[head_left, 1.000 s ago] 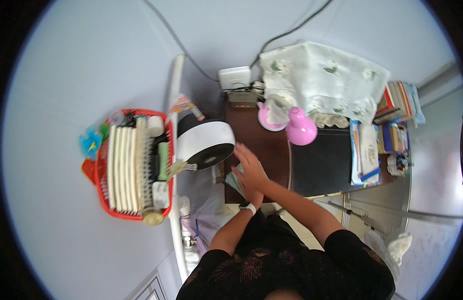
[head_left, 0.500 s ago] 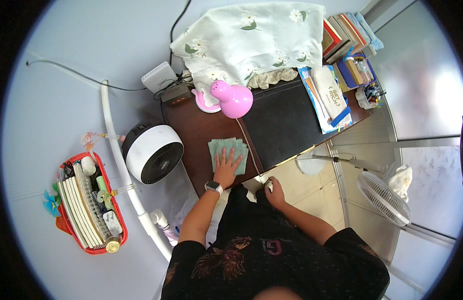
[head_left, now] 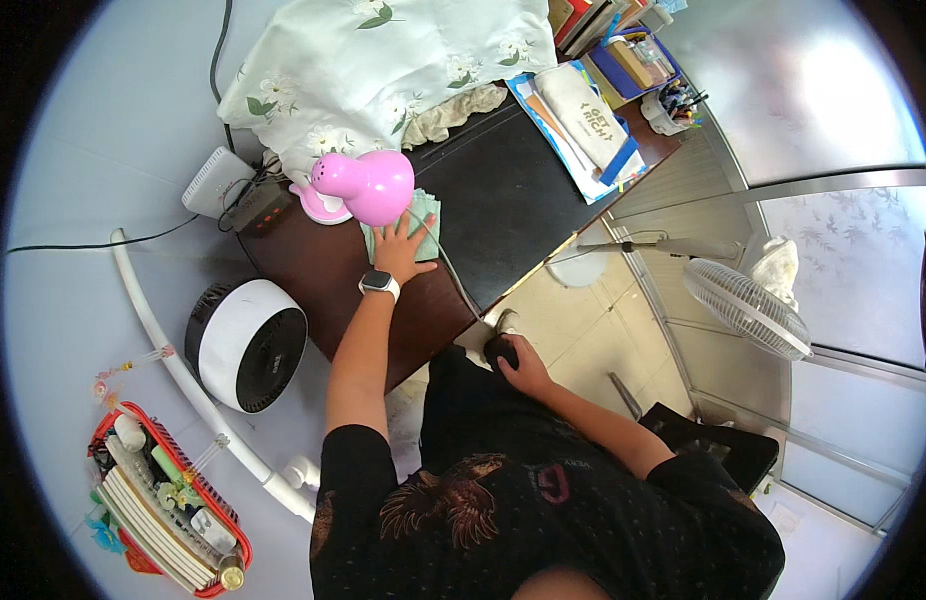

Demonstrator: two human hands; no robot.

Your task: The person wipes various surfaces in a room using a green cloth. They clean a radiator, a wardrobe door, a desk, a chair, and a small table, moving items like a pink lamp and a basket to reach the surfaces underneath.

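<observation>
My left hand (head_left: pixel 398 248) lies flat with fingers spread on a pale green cloth (head_left: pixel 431 212), pressing it against the brown desk top (head_left: pixel 328 290). The fingertips reach close to the base of a pink desk lamp (head_left: pixel 383 190), whose head hangs over part of the cloth. A thin pale cord (head_left: pixel 453 272) runs beside the hand toward the desk's front edge. Below that edge, my right hand (head_left: pixel 526 370) is against the dark trouser leg near my knee, thumb and fingers apart. Its fingertips are partly hidden, and I see no object in it.
A black desk mat (head_left: pixel 513 180) covers the desk's right part, with a pencil pouch (head_left: pixel 580 112) on papers. A flowered cover (head_left: pixel 383 60) drapes the back. Left are a white-and-black round appliance (head_left: pixel 245 345), a white pipe (head_left: pixel 173 345) and a red basket (head_left: pixel 245 545); right, a fan (head_left: pixel 748 310).
My left hand has slid the cloth away from me across the desk, up to the lamp. My view has shifted, and my right hand stays low near my leg.
</observation>
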